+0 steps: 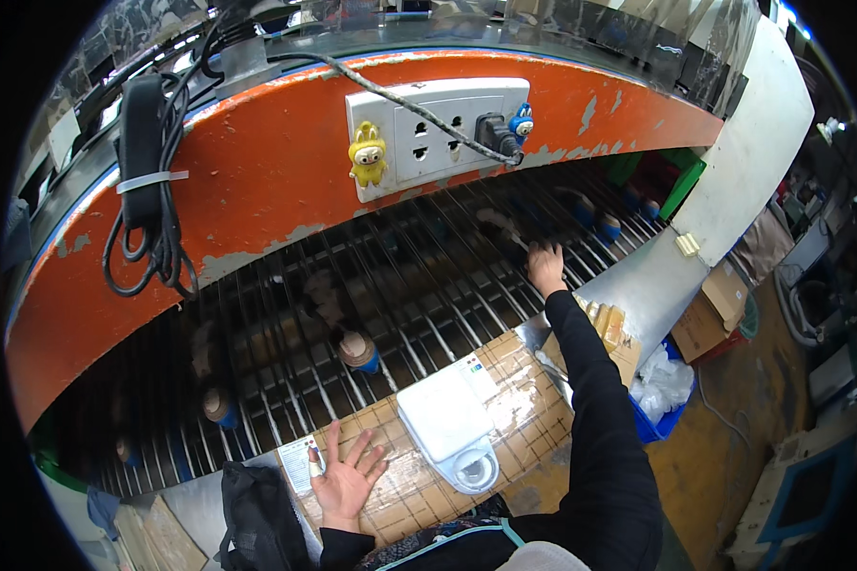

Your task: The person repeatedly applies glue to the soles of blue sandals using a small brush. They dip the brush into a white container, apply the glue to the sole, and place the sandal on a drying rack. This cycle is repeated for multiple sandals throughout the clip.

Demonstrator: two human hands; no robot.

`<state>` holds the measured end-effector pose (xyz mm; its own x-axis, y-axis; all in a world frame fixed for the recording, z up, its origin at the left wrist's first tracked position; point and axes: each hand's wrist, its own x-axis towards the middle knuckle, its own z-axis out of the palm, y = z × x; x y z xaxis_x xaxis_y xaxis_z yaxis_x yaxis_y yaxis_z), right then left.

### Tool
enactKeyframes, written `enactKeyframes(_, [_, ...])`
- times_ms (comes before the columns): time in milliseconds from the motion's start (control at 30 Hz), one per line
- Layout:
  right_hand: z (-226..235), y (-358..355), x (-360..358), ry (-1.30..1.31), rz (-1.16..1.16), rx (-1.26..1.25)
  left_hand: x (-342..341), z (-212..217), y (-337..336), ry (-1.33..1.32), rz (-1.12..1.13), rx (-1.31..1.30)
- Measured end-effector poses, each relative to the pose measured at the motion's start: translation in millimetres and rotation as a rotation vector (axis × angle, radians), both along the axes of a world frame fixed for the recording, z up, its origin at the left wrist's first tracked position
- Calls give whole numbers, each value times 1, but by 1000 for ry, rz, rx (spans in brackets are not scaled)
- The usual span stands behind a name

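Note:
My left hand [348, 483] lies with its fingers spread on a flat cardboard sheet [533, 390] covered in clear tape. A white wrap sits around its thumb. Next to it rests a white tray [446, 419] with a round cup [476, 470] at its near end. My right hand [547, 270] reaches far out over a row of metal rods [428, 328], its fingers bent together. Something pale and thin shows by its fingertips, too small and dark to name. Several tan-and-blue rounded pieces [359, 354] sit among the rods.
An orange panel [257, 171] with a white socket strip [409, 171] arches over the rods; a black cable bundle [143, 181] hangs from it. A black bag [257, 519] lies left. Right stand a blue bin [659, 428] with white plastic and a cardboard box [709, 314].

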<state>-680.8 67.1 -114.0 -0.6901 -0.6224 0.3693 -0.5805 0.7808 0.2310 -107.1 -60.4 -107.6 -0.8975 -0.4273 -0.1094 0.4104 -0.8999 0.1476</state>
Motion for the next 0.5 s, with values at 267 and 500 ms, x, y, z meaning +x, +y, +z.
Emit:
enactKeyframes(267, [36, -8, 8, -288, -246, -195, 0, 0, 0, -52, -2, -35])
enactKeyframes(500, [29, 6, -11, -530, -95, -209, -1, 0, -3, -91, -35, -137])
